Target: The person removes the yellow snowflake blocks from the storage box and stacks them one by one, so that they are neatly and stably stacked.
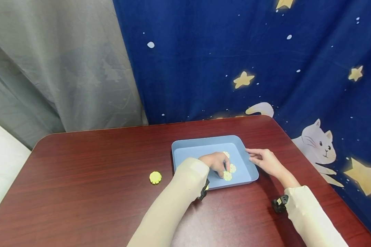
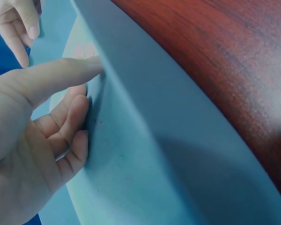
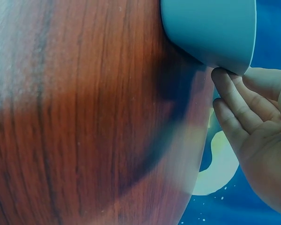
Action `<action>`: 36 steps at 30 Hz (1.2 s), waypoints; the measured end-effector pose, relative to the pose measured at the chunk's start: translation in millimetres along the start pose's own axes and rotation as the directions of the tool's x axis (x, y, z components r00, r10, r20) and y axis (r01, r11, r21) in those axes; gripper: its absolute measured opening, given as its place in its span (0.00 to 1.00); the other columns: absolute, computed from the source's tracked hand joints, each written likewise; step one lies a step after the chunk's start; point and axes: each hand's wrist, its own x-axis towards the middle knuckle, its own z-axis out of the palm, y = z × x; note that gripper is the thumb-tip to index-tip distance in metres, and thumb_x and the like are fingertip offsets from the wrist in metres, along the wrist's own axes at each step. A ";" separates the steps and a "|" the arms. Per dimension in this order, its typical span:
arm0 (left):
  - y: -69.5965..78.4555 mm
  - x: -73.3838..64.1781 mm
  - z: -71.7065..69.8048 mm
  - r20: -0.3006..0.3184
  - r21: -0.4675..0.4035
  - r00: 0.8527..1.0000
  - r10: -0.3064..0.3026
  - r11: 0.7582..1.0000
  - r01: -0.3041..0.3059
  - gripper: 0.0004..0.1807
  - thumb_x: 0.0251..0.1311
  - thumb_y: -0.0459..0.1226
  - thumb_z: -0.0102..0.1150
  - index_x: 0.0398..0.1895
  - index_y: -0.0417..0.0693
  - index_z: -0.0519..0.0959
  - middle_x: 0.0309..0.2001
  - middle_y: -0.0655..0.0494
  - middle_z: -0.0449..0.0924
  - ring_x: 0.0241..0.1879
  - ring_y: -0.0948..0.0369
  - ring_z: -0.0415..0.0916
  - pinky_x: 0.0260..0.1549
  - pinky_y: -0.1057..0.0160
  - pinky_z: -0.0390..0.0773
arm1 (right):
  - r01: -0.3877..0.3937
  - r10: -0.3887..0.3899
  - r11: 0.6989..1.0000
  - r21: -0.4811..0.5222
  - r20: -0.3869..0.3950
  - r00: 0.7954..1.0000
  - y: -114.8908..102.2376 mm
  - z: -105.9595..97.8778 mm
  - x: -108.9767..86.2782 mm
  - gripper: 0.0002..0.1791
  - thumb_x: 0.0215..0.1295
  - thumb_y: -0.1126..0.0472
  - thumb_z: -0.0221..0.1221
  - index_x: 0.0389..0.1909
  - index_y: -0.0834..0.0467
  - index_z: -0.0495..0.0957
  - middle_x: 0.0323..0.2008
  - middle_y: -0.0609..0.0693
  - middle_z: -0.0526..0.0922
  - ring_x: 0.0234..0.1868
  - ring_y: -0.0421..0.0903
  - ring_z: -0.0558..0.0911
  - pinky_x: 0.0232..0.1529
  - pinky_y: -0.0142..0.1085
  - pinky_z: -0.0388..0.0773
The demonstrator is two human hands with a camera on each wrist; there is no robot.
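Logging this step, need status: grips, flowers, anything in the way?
Left grip inside blue tray, at yellow flowers; hold unclear. Right grip touching tray's right end. Another flower on table, left of tray. Left sleeve hides tray's near-left corner, head view.

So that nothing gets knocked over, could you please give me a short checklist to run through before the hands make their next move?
1. Tray on the table, open side up: ok.
2. Right hand in contact with the tray's right wall: ok.
3. Right hand's hold firm enough to steady the tray: cannot tell.
4. Left hand inside the tray, beside the front flower-shaped piece: ok.
5. Left hand securely gripping that piece: cannot tell; no view shows the contact clearly.
6. All yellow pieces in the tray: not ok; a lone yellow piece lies on the table, left of it.
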 end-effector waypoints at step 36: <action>1.4 -1.8 3.5 -0.049 0.055 0.997 0.055 0.997 -0.052 0.14 0.36 0.28 0.73 0.27 0.45 0.77 0.23 0.62 0.68 0.26 0.67 0.64 0.26 0.74 0.66 | -0.001 0.001 1.000 -0.005 -0.011 1.000 2.4 1.4 0.7 0.20 0.58 0.71 0.57 0.54 0.68 0.73 0.41 0.63 0.80 0.40 0.54 0.81 0.38 0.42 0.77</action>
